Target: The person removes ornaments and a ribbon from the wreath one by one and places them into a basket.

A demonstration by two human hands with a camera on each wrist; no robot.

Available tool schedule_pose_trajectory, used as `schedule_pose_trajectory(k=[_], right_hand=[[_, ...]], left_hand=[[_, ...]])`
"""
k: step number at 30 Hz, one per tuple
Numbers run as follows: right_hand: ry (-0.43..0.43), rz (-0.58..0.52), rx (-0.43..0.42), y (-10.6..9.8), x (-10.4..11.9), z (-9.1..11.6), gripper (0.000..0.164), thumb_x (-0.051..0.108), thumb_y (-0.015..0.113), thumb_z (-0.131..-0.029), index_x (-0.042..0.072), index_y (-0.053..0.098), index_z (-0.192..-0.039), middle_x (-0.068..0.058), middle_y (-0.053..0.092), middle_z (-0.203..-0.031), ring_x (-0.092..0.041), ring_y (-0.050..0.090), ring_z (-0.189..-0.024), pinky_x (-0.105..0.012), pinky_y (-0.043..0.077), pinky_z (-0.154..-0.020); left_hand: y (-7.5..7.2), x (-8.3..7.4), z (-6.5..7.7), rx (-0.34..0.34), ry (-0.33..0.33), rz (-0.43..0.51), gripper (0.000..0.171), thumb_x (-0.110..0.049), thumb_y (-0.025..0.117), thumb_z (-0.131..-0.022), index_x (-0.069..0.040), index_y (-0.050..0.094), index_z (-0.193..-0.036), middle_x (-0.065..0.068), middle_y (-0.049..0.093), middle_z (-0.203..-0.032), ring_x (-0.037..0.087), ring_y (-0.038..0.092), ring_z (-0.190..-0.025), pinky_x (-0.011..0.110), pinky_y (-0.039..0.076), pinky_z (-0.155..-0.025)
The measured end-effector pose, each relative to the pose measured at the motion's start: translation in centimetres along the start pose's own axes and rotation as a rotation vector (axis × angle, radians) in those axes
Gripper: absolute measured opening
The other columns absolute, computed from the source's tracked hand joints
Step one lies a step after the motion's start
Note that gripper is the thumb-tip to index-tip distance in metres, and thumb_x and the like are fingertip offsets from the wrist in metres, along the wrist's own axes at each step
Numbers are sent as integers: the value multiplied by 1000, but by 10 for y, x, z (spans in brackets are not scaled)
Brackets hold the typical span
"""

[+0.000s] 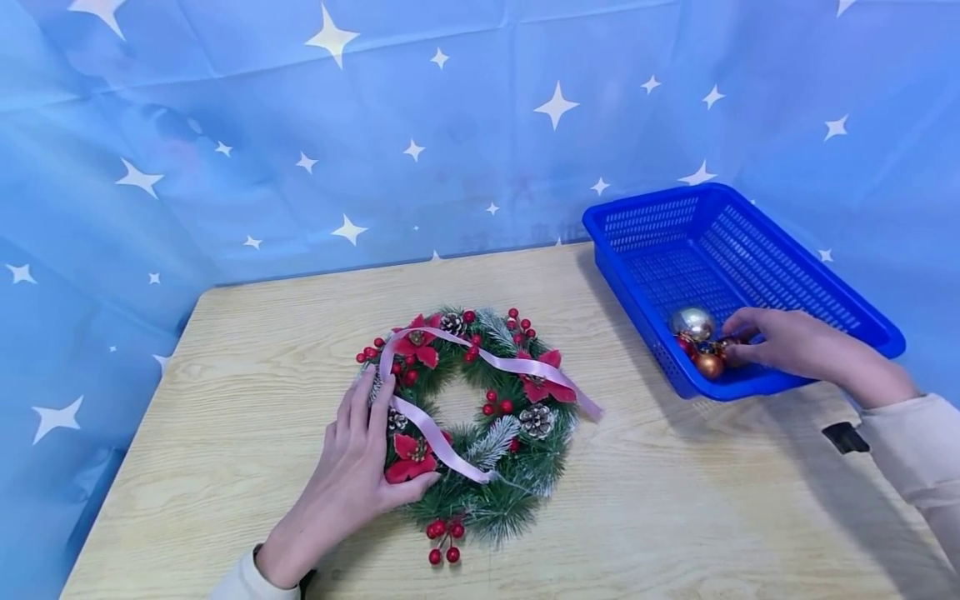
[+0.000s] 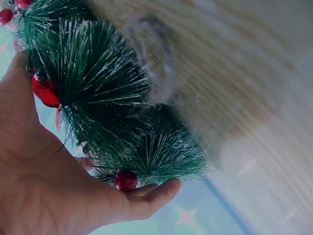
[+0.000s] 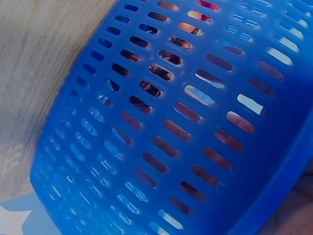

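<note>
A green wreath with red flowers, berries, pine cones and frosted sprigs lies on the table. My left hand rests on its left side, fingers over the branches and thumb spread beside a red flower. A pink ribbon lies loosely over the wreath, one part passing near the left fingertips. Inside a blue basket, my right hand pinches a small dark reddish bauble, partly hidden by the fingers. Beside it are a silver bauble, a copper bauble and a red one.
The basket stands at the table's back right, with slotted walls and a raised rim. A wooden table carries everything. A blue curtain with white stars hangs behind it. Red berries stick out at the wreath's front.
</note>
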State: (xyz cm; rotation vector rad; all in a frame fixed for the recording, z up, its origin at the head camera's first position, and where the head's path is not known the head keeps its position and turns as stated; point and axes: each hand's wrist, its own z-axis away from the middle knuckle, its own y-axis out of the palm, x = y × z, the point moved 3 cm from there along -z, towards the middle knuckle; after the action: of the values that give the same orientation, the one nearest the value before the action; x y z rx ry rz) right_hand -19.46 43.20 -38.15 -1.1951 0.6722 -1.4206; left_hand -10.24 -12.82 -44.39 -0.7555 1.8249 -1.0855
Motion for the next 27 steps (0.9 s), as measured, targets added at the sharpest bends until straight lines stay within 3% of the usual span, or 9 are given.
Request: schedule_pose_trajectory(k=[2,6,9,11,13,17,23,27], right_hand=[[-2,-3,-40,0,1,2,38,15,66,-110,-11,61,-137,-37,67,-127,-62,61,-117,-65,54,-83],[-18,-28,-200,2,8,7,36,10,60,-112,-12,59,-140,-31,70,-114,-40,67,-85,-49,52,-67],[-48,-73,-364,7,18,14,35,10,55,-113,-8,60,-143,-21,66,-103,-21,52,-62,-38,40,-55],[-81,-102,-474,13,27,21,34,11,52,-114,-3,62,-143,-16,63,-105,-17,45,-59,-34,35,-53],[-128,-135,-567,18,37,28,34,9,51,-114,-1,63,-143,-19,62,-112,-14,44,-64,-30,33,-55],[-231,-179,-704,29,59,37,33,2,58,-110,4,67,-142,-18,66,-128,-3,49,-88,-18,36,-69],[-416,-243,-804,42,95,39,36,2,69,-104,6,71,-139,-11,68,-142,3,58,-112,-11,42,-89],[-626,-271,-829,50,121,33,35,18,68,-107,2,72,-138,-14,68,-144,-5,61,-127,-15,41,-106]], left_hand=[[0,0,0,0,1,6,130,-63,90,-80,-3,19,-172,27,14,-175,56,23,-155,82,40,-101],[-2,1,0,-14,24,22,130,-61,91,-80,-2,19,-172,28,14,-175,56,21,-156,80,40,-106],[-2,1,-2,-25,49,33,131,-59,92,-80,-1,19,-171,30,15,-175,57,21,-156,77,39,-110],[-3,1,-3,-23,58,36,131,-59,92,-80,0,18,-172,30,14,-175,58,21,-156,76,39,-110],[-3,1,-4,-17,64,36,132,-60,91,-81,0,16,-172,29,13,-175,57,21,-156,76,40,-110],[-3,1,-6,-9,77,38,134,-60,92,-81,0,16,-173,28,12,-176,56,20,-157,74,39,-112],[-4,5,-9,-6,96,47,133,-58,93,-81,0,16,-173,27,11,-177,54,21,-158,73,40,-112],[-5,8,-9,3,103,51,133,-57,93,-81,-1,15,-173,26,10,-177,54,20,-158,72,40,-112]])
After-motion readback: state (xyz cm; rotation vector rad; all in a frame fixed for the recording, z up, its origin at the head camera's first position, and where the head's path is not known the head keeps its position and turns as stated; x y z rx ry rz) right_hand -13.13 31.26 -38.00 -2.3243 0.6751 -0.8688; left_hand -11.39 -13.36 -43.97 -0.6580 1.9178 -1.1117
